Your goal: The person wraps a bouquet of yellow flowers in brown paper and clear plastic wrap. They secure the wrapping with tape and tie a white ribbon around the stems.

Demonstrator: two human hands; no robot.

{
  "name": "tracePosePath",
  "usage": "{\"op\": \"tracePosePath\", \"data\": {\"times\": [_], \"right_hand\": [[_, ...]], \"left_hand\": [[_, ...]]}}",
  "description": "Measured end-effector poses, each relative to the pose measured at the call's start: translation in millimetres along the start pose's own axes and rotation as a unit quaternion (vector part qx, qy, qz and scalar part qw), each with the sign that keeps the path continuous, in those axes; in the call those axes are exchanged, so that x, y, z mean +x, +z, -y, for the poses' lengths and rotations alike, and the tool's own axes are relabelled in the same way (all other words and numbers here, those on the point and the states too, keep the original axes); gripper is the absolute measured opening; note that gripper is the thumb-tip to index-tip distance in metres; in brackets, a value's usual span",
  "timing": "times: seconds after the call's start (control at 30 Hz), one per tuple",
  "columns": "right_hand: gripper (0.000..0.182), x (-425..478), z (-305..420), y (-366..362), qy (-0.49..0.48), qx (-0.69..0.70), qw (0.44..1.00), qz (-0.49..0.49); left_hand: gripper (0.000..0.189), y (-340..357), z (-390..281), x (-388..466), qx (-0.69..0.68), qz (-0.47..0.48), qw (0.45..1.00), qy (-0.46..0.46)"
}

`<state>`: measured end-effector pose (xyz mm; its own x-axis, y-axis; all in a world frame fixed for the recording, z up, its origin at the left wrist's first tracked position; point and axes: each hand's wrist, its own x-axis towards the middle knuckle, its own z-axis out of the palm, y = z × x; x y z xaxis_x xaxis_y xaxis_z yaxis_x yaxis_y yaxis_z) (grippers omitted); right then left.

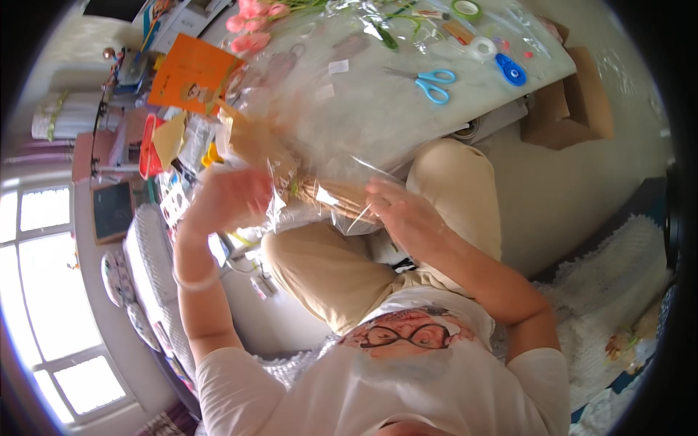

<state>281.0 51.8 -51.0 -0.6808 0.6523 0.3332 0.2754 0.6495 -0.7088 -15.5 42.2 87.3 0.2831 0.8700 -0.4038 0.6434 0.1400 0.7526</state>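
A bundle of brown stems [338, 199], inside clear plastic wrap [275, 204], lies across the near edge of the table, above my lap. My right hand [395, 204] is at the right end of the bundle, its fingers bent against the wrap and the stem ends. My left hand [234, 196], blurred, is at the bundle's left part beside the wrap; whether it grips the wrap cannot be told. Tan printed wrapping paper [256, 139] reaches up and left from the stems. Blue-handled scissors [436, 82] lie partly spread on the table.
The table [360, 120] also carries pink flowers [251, 38], a blue tape dispenser [511, 70], green tape [467, 8] and a roll of clear tape [483, 49]. An orange printed bag [191, 73] is at its left. A cardboard box [570, 106] stands right of the table.
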Motion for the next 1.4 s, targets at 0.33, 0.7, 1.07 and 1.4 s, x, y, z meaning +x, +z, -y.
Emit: {"op": "tracePosePath", "data": {"times": [0.33, 0.7, 1.07, 1.4], "right_hand": [[0.017, 6, 30, 0, 0.000, -0.011, 0.999, 0.035], [0.037, -8, 42, 4, -0.046, -0.105, 0.985, 0.126], [0.052, -31, 45, -44, -0.007, -0.018, 0.971, 0.239], [0.041, -42, 46, -189, 0.262, 0.269, 0.915, 0.150]], "left_hand": [[0.051, 198, 69, 8, -0.749, -0.202, 0.626, 0.082], [0.027, 200, 62, 41, -0.778, -0.336, 0.531, 0.017], [0.023, 197, 72, 53, -0.737, -0.406, 0.539, 0.021], [0.016, 212, 38, 50, -0.708, -0.399, 0.583, 0.001]]}}
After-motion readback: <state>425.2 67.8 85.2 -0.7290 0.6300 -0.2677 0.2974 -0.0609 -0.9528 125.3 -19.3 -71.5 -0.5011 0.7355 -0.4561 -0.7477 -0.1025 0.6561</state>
